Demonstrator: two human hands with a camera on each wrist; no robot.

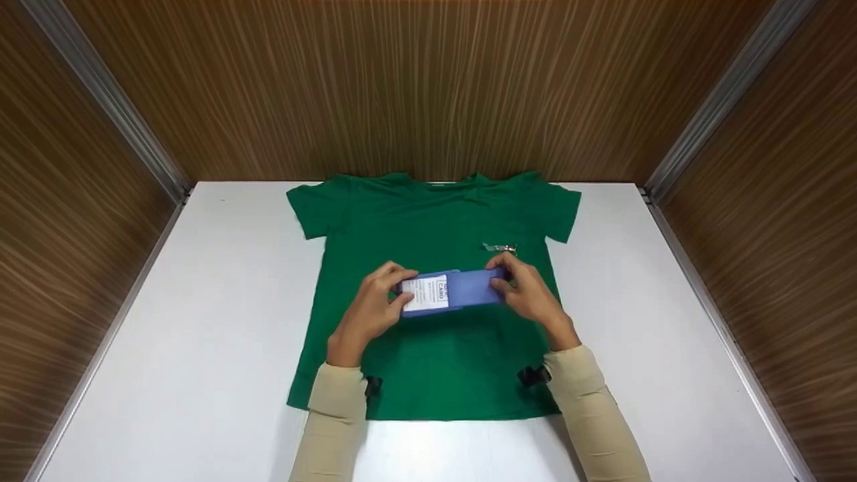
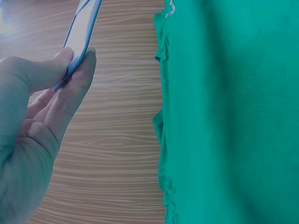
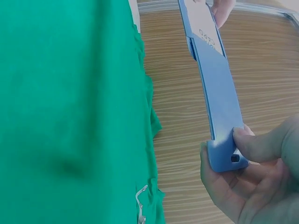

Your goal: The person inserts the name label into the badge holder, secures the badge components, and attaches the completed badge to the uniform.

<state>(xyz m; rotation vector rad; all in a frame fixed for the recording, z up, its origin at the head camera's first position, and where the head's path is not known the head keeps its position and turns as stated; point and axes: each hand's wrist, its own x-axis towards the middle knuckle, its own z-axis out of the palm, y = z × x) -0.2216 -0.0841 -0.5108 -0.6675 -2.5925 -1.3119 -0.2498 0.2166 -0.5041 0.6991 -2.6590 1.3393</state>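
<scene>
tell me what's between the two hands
A blue card holder with a white card in it spans the gap: the left hand pinches one end, the right hand the other, above the green shirt. The head view shows it best.

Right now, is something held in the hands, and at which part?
Yes: a flat blue plastic card holder, pinched at its two short ends, one by the left hand, the other by the right hand, above the green T-shirt.
</scene>
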